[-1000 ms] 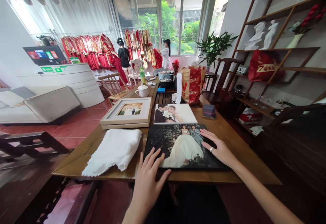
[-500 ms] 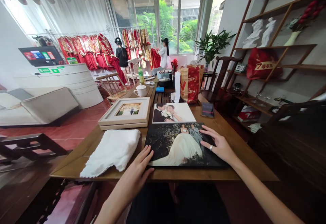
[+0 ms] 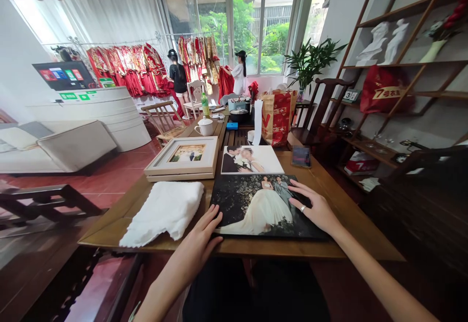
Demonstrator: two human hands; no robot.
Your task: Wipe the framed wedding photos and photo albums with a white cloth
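A dark wedding photo panel (image 3: 252, 207) lies flat at the near edge of the wooden table (image 3: 351, 234). On its left edge rest the fingers of my left hand (image 3: 203, 231), stretched out, with the thumb by the near corner. My right hand (image 3: 316, 207), a ring on one finger, lies with spread fingers over the panel's right side. Just behind the panel is a second, lighter wedding photo (image 3: 268, 158). A folded white cloth (image 3: 164, 210) sits left of my left hand. Beyond the cloth are light wooden picture frames (image 3: 215, 158), stacked, the top one holding a small photo.
Farther back on the table stand a white mug (image 3: 205, 127), a green bottle (image 3: 204, 105), a blue box (image 3: 232, 126) and a red paper bag (image 3: 278, 119). A phone-like dark object (image 3: 301, 157) is at the right. Two people stand by red garments (image 3: 135, 70) near the window.
The whole view has shifted slightly, so things appear a little farther right and higher. Both hands keep their places on the photo panel. The people at the back have turned a little.
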